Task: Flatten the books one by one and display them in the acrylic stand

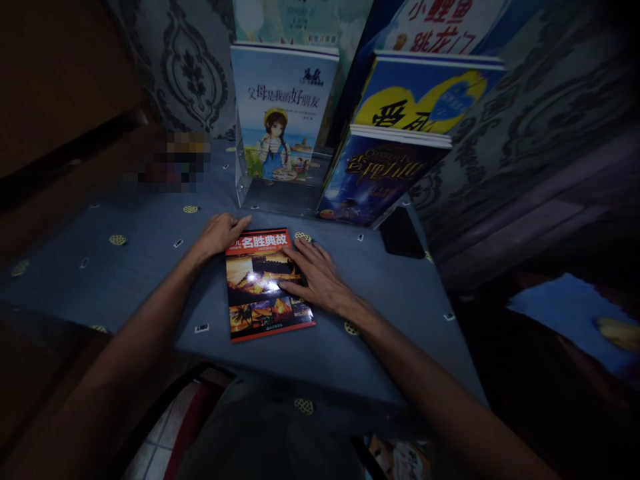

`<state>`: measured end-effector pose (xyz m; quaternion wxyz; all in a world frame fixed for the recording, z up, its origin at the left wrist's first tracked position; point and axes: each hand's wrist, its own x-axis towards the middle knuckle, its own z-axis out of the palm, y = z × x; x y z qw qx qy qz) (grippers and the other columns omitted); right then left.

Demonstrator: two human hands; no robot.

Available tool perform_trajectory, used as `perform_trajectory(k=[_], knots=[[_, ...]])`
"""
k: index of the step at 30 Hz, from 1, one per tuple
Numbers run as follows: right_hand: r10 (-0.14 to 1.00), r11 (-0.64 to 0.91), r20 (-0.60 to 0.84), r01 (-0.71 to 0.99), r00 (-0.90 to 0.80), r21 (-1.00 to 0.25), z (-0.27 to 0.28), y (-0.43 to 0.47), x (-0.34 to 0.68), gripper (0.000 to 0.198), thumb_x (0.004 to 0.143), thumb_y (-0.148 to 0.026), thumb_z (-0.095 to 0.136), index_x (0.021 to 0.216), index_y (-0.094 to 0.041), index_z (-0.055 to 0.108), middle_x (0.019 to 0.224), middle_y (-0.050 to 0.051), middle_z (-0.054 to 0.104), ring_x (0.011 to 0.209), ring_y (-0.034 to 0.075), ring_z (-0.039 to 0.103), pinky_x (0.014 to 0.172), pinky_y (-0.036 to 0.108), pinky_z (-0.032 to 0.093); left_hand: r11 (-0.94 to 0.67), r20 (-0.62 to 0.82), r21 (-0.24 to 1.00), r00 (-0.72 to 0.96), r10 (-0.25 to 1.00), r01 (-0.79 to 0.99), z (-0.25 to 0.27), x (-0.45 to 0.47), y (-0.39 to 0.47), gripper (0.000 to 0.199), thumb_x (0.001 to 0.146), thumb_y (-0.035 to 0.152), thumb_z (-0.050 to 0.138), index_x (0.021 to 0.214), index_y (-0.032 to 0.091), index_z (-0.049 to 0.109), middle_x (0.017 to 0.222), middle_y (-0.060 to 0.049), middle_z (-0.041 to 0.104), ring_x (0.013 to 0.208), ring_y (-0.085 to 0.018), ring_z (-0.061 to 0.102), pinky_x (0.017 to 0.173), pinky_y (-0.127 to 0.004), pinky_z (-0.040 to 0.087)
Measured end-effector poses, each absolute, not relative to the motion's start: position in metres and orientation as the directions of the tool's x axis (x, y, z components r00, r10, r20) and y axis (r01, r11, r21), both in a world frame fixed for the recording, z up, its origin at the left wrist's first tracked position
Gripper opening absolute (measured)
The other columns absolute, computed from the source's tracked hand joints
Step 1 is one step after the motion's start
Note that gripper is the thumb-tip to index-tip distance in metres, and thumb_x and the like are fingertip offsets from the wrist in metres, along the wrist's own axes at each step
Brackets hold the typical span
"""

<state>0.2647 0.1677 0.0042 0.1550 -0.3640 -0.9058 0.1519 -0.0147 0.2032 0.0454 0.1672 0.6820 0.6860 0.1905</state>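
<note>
A red-bordered book (267,310) with a glossy cover of golden scenes lies flat on the blue-grey cloth, closed, front side up. My left hand (220,233) rests at its upper left corner, fingers stretched out and the thumb reaching along the top edge. Across the book's right side lies my right hand (320,277), fingers spread, the thumb and a finger over the cover. Neither hand grips the book. Behind it, a clear stand holds upright books: a light blue one with a girl in a yellow hat (285,80) and a dark blue one (385,170).
A blue and yellow book (425,93) stands behind the dark blue one, with taller books at the back. A black phone-like object (403,233) lies right of the stand. The patterned tablecloth (150,280) covers the table up to the wallpapered wall (193,73).
</note>
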Motion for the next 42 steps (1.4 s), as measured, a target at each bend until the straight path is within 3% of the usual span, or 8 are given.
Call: perform_trajectory(k=[6,10,14,20,25,29,35,42], knots=[[0.709,0.66,0.208,0.53,-0.674,-0.532,0.009,0.167,0.263,0.083,0.089,-0.061,0.063,0.157,-0.025,0.03,0.157,0.015,0.043,0.148,0.036,0.033,0.119,0.064,0.028,0.133,-0.124,0.9,-0.048,0.991,0.416,0.039,-0.011,0.202,0.06,0.077,0.074,0.059,0.052,0.02,0.051,0.043,0.0,0.051,0.048,-0.015,0.052,0.048,-0.026,0.037],[0.774,0.524,0.249,0.369,-0.582,-0.768,0.01,0.166,0.258,0.094,0.086,-0.051,0.071,0.16,-0.028,0.018,0.15,0.014,0.05,0.133,0.034,0.053,0.109,0.058,0.044,0.228,-0.221,0.96,-0.063,0.973,0.164,0.043,-0.004,0.2,0.063,0.069,0.079,0.066,0.054,0.019,0.051,0.045,0.0,0.056,0.043,-0.014,0.053,0.045,-0.024,0.041],[0.87,0.141,0.095,0.058,-0.483,-0.988,0.011,0.165,0.254,0.095,0.083,-0.047,0.074,0.158,-0.029,0.019,0.116,0.008,0.07,0.091,0.022,0.07,0.08,0.038,0.057,0.228,-0.225,0.973,-0.104,0.969,0.023,0.051,0.001,0.2,0.064,0.067,0.074,0.073,0.051,0.019,0.045,0.039,0.005,0.047,0.035,-0.009,0.045,0.041,-0.021,0.035],[0.829,-0.171,-0.119,-0.045,-0.546,-0.984,0.022,0.164,0.254,0.047,0.076,-0.05,0.079,0.109,-0.017,0.071,0.083,0.003,0.073,0.054,0.009,0.053,0.043,0.018,0.032,0.203,-0.213,0.975,-0.128,0.969,-0.087,0.056,0.004,0.2,0.056,0.074,0.067,0.074,0.057,0.018,0.052,0.041,0.004,0.049,0.038,-0.01,0.049,0.043,-0.02,0.038],[0.909,-0.179,-0.108,-0.143,-0.402,-0.973,0.023,0.165,0.252,0.047,0.068,-0.051,0.084,0.1,-0.018,0.073,0.074,-0.001,0.07,0.048,0.006,0.045,0.041,0.018,0.021,0.148,-0.178,0.959,-0.106,0.978,-0.243,0.059,0.008,0.198,0.047,0.078,0.06,0.074,0.073,0.014,0.064,0.059,-0.001,0.067,0.051,-0.013,0.063,0.053,-0.022,0.051],[0.951,-0.163,-0.092,-0.223,-0.296,-0.961,0.025,0.167,0.252,0.049,0.064,-0.051,0.086,0.099,-0.02,0.072,0.077,-0.001,0.071,0.05,0.007,0.045,0.042,0.018,0.021,0.163,-0.141,0.946,0.096,0.985,-0.281,0.057,0.008,0.194,0.046,0.08,0.055,0.075,0.095,0.011,0.072,0.083,-0.009,0.077,0.069,-0.018,0.071,0.063,-0.027,0.056],[0.973,-0.131,-0.067,-0.292,-0.221,-0.947,0.028,0.17,0.254,0.045,0.065,-0.05,0.086,0.096,-0.022,0.071,0.083,0.0,0.073,0.053,0.008,0.047,0.043,0.019,0.023,0.213,-0.127,0.961,0.406,0.905,-0.176,0.051,0.004,0.185,0.048,0.068,0.032,0.089,0.11,0.013,0.074,0.106,-0.012,0.078,0.085,-0.019,0.073,0.076,-0.025,0.055],[0.945,-0.203,-0.094,-0.339,-0.312,-0.919,0.031,0.173,0.257,0.045,0.062,-0.048,0.09,0.095,-0.023,0.072,0.074,-0.003,0.067,0.053,0.007,0.046,0.044,0.018,0.027,0.232,-0.117,0.962,0.55,0.827,-0.145,0.052,0.003,0.18,0.057,0.065,0.035,0.09,0.115,0.013,0.073,0.112,-0.013,0.077,0.101,-0.026,0.072,0.095,-0.036,0.053]])
